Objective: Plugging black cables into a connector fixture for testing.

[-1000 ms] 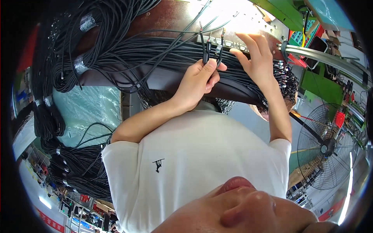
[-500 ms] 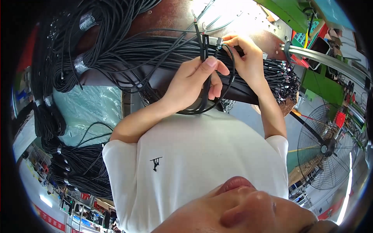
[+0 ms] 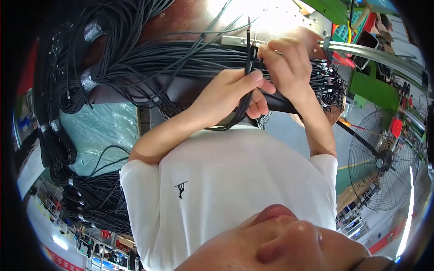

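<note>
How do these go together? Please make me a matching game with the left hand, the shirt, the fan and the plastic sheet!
Things:
1. left hand
2. shirt
3. fan
4. plastic sheet

Matches:
A. round, at the picture's right side
B. pale green and shiny
C. holding black cables
D. white

Right pairs: 1-C, 2-D, 3-A, 4-B

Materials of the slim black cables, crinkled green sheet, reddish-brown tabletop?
Slim black cables: likely satin plastic or rubber, smoothly bending. Crinkled green sheet: probably glossy plastic film, bright creases. Reddish-brown tabletop: glare suggests gloss; wood or laminate, unclear.
</note>
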The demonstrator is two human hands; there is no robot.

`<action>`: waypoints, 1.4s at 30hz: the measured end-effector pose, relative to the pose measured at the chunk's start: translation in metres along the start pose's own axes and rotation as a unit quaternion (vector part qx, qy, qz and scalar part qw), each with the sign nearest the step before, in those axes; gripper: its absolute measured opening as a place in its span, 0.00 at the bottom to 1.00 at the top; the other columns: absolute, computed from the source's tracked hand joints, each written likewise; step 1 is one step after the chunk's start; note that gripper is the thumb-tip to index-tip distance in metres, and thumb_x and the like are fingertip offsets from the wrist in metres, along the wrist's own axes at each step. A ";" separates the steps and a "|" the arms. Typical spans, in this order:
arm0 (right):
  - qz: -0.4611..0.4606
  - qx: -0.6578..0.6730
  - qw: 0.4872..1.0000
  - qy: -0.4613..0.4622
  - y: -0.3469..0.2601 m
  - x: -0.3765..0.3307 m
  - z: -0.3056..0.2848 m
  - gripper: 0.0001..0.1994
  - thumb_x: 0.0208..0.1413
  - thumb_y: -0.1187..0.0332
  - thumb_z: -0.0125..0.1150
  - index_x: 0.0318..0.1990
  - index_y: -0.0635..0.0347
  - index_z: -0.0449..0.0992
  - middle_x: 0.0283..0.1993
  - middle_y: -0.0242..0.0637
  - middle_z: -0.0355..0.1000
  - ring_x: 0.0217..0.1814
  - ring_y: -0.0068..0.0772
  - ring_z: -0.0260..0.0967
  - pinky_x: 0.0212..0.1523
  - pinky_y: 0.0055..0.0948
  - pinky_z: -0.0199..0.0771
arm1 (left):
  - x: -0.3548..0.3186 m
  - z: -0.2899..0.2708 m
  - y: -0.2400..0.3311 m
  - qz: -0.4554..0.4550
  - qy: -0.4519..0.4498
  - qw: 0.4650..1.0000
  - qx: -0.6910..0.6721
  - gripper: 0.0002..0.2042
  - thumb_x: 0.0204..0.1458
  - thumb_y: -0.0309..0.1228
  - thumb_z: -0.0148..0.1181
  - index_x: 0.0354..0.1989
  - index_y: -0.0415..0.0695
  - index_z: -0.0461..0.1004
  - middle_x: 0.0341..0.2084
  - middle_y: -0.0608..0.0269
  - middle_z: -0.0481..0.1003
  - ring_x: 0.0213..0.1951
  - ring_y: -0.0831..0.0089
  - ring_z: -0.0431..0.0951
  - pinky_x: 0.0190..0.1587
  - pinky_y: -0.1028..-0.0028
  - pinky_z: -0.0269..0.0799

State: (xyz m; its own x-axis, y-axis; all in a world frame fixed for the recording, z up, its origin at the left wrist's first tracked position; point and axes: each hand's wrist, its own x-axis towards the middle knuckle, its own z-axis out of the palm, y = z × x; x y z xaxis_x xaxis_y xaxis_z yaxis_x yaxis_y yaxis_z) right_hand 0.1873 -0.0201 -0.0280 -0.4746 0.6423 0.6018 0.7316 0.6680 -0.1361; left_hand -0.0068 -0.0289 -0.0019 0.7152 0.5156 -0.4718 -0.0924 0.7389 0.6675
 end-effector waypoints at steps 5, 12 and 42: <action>0.066 -0.024 0.997 -0.017 0.017 -0.017 0.003 0.18 0.37 0.81 0.60 0.41 0.59 0.76 0.40 0.36 0.72 0.42 0.40 0.71 0.39 0.33 0.75 | -0.005 -0.017 0.000 0.114 0.100 0.988 -0.038 0.22 0.66 0.43 0.41 0.56 0.37 0.66 0.19 0.70 0.65 0.19 0.84 0.62 0.22 0.82 0.60; 0.025 -0.016 0.988 -0.153 0.015 0.000 0.001 0.13 0.41 0.74 0.58 0.38 0.58 0.73 0.37 0.31 0.68 0.42 0.32 0.69 0.36 0.26 0.75 | 0.009 -0.007 0.002 0.092 0.058 0.990 -0.091 0.20 0.67 0.45 0.39 0.51 0.41 0.67 0.14 0.75 0.58 0.14 0.87 0.51 0.16 0.84 0.47; 0.267 0.128 0.955 -0.023 0.029 -0.047 0.003 0.07 0.45 0.80 0.62 0.32 0.61 0.73 0.39 0.38 0.75 0.43 0.43 0.72 0.43 0.34 0.72 | 0.022 0.008 0.009 -0.009 -0.071 0.989 0.127 0.21 0.66 0.42 0.41 0.32 0.36 0.72 0.15 0.55 0.75 0.15 0.77 0.73 0.18 0.81 0.66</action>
State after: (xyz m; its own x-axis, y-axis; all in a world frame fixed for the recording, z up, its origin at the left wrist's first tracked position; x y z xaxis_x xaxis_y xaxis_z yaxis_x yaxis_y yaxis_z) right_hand 0.2290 -0.0300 -0.0619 -0.0937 0.9290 0.3580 0.7342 0.3073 -0.6054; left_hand 0.0139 -0.0138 -0.0016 0.8065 0.4242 -0.4119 0.0859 0.6051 0.7915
